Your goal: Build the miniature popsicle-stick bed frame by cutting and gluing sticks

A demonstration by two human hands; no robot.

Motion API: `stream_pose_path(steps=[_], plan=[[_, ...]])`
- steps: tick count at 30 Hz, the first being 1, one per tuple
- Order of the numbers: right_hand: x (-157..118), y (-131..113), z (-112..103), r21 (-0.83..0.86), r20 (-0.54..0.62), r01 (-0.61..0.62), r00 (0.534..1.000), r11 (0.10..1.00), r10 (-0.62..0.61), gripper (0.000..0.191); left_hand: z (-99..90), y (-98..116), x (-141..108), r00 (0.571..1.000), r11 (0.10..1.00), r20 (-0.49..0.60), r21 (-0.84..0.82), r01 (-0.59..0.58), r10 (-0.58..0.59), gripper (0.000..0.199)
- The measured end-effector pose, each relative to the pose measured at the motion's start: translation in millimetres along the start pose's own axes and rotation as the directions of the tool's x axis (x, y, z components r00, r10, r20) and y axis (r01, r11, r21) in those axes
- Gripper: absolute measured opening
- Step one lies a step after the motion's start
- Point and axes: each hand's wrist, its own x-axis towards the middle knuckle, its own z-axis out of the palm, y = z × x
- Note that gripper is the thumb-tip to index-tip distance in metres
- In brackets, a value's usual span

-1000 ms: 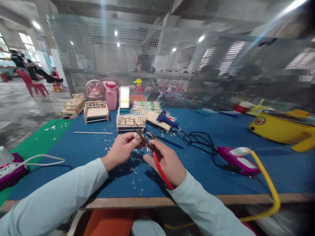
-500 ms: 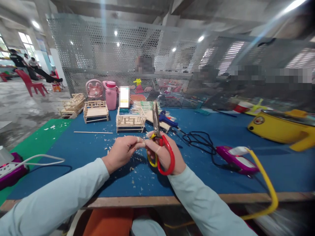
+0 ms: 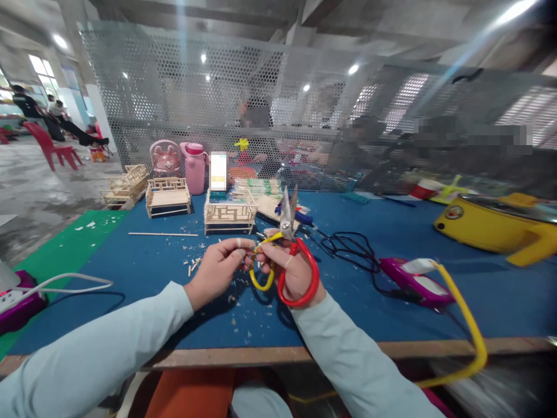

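Note:
My right hand (image 3: pixel 300 271) holds a pair of scissors (image 3: pixel 286 225) with one red and one yellow handle loop. The blades point up and away from me and stand apart. My left hand (image 3: pixel 216 268) is closed in a pinch, its fingertips meeting those of my right hand; whatever lies between them is too small to make out. Beyond the hands stands a miniature bench made of thin wooden sticks (image 3: pixel 230 216). A loose thin stick (image 3: pixel 163 234) lies to the left, and short stick offcuts (image 3: pixel 191 267) are scattered beside my left hand.
On the blue tabletop (image 3: pixel 348 313), a blue glue gun (image 3: pixel 304 217) lies behind the scissors. More miniature stick benches (image 3: pixel 169 197) stand at left, near a pink jug (image 3: pixel 195 168). At right are a purple power strip (image 3: pixel 413 284) and a yellow electric pan (image 3: pixel 478 223). A perforated screen (image 3: pixel 174 87) closes the back.
The scissor blades have spread from nearly closed to apart, and the yellow loop has swung left, away from the red one. Both hands stay together at nearly the same place.

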Motion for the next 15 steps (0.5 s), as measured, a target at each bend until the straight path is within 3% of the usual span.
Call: stream_pose_path(steps=[8, 15], plan=[[-0.2, 2.9, -0.5, 0.047, -0.007, -0.046, 0.999, 0.998, 0.047, 0.039, 2.2, -0.1, -2.8, 0.995, 0.991, 0.027, 0.086, -0.103, 0.101, 0.027], [-2.1, 4.6, 1.3, -0.002, -0.005, -0.074, 0.997, 0.997, 0.074, 0.042, -3.1, 2.8, -3.5, 0.955, 0.882, 0.093, 0.367, -0.295, 0.281, 0.026]])
